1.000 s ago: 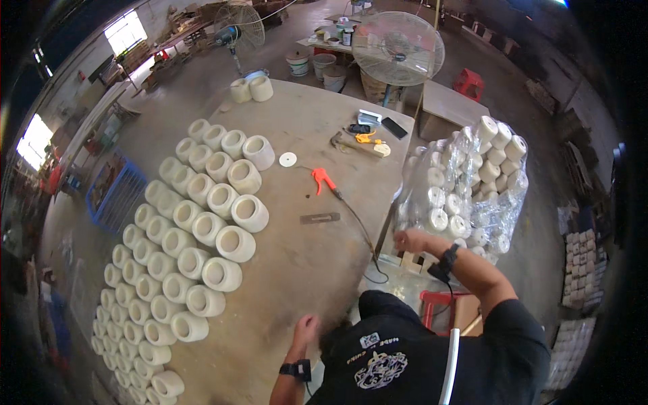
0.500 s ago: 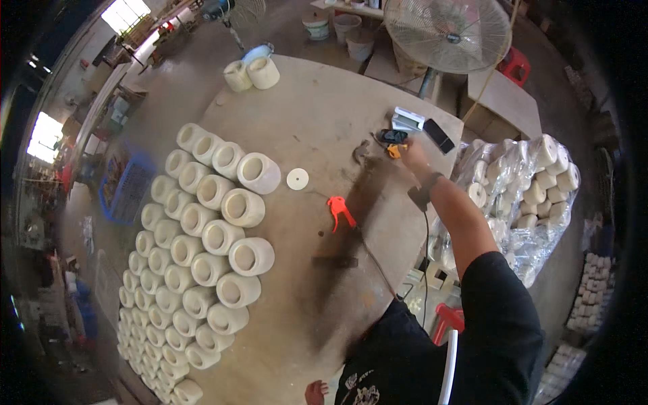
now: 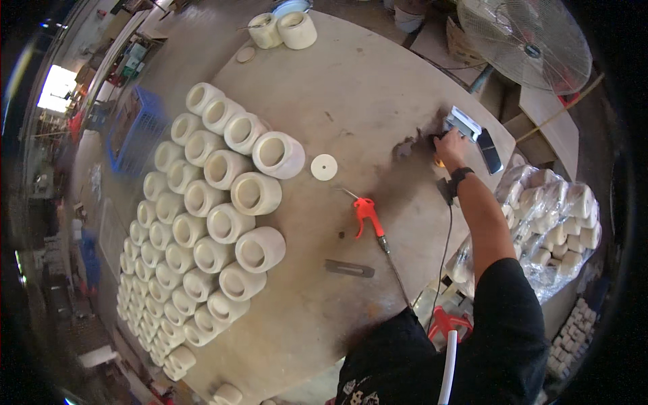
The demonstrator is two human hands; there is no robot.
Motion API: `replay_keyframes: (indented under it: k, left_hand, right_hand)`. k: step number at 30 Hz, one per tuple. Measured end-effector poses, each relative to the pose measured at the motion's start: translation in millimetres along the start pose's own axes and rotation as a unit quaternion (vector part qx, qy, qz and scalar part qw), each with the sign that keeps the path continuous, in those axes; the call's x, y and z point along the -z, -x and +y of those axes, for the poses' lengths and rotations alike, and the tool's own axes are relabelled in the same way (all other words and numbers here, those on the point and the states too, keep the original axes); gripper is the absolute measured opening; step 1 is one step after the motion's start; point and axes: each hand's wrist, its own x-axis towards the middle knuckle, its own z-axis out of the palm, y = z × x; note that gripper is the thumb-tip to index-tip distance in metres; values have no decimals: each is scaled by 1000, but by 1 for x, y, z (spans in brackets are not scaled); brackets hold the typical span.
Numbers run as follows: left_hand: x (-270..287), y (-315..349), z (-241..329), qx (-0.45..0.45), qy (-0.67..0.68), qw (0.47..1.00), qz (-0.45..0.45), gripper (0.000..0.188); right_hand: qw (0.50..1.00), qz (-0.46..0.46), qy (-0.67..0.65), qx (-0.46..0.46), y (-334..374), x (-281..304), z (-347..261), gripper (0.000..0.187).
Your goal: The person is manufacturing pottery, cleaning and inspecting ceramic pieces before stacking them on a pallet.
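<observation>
At the far right of the table my right hand [image 3: 451, 150] reaches out, fingers bent down and drawn together beside a white-and-grey box-like holder [image 3: 462, 123]. What they grip, if anything, is hidden beneath them. A bit of a yellow thing [image 3: 439, 162] shows by the hand's left edge. Close on the right lies a dark phone [image 3: 489, 151]. A red air blow gun [image 3: 365, 212] with a thin nozzle and a hose rests mid-table. Left of it are a white disc with a centre hole [image 3: 324, 167] and rows of cream hollow cylinders [image 3: 253, 194]. My left hand is out of view.
A flat dark metal strip [image 3: 349, 268] lies near my body. Two more cylinders [image 3: 297, 30] stand at the far edge. A large fan [image 3: 530, 47] is beyond the table, plastic-wrapped cylinders [image 3: 550, 223] sit to the right, and a blue crate [image 3: 137, 131] is at left.
The view has shifted, so the table things appear lower and further right. My right hand now covers the spot where a small dark device showed. My left hand has left the picture.
</observation>
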Motion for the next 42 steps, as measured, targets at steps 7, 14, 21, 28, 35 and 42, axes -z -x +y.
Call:
replay_keyframes:
  k: [7,14,21,28,35,42]
  left_hand:
    - [-13,-26,-17,-56,35,998,8,36]
    - [-6,-46,-1,-39,97,994,-10,34]
    - [-23,-59,54,-59,126,990,11,21]
    - [-35,-46,249,-347,-22,938,-20,26]
    - [-57,-32,376,-366,114,921,-67,25]
    - [-59,-58,394,-301,330,892,-76,22]
  right_hand:
    - [993,101,24,62,-4,-21,22,43]
    - [984,90,-139,71,-4,-18,38,33]
    - [542,-305,-773,-126,78,-11,31,28]
    - [417,-651,-623,-120,261,23,-18,33]
    - [341,-806,-483,-35,392,93,-69,28]
    - [373,-796,-474,37,433,124,-67,37]
